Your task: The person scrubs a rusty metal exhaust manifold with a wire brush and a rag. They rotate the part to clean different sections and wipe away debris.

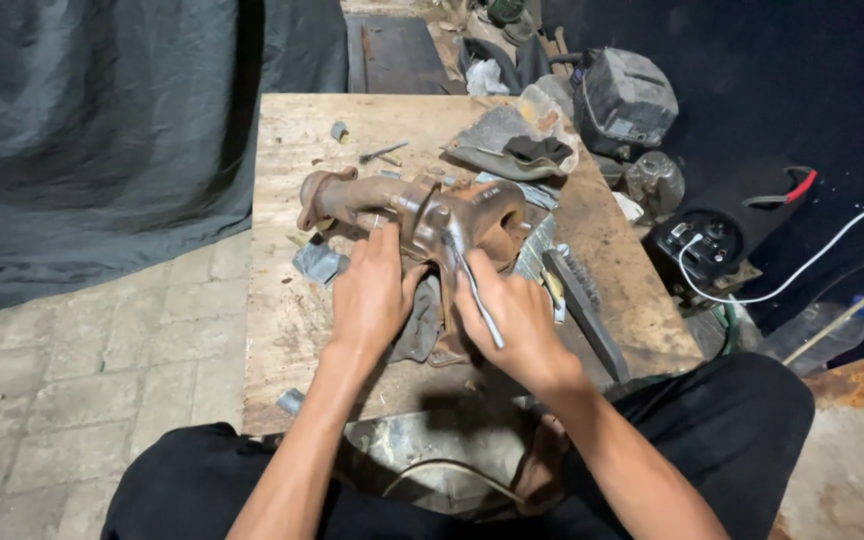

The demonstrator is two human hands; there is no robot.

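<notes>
There is one view only, from a camera on the person's head, tilted steeply down and forward over the lap. It sits close above the near edge of the wooden worktop (292,330), takes in the whole board to its far edge, plus paving at left and clutter at right.

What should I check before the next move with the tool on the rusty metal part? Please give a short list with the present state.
1. Left hand steadies the rusty manifold: ok, it rests on the part.
2. Right hand grips the slim metal tool: ok.
3. Tool tip seated on the part: cannot tell, too small.
4. Part lies fully on the wooden board: ok.
5. Wire brush apart from the right hand: ok, beside it.
6. Board free of loose bits: not ok, small screws and scraps lie about.
</notes>
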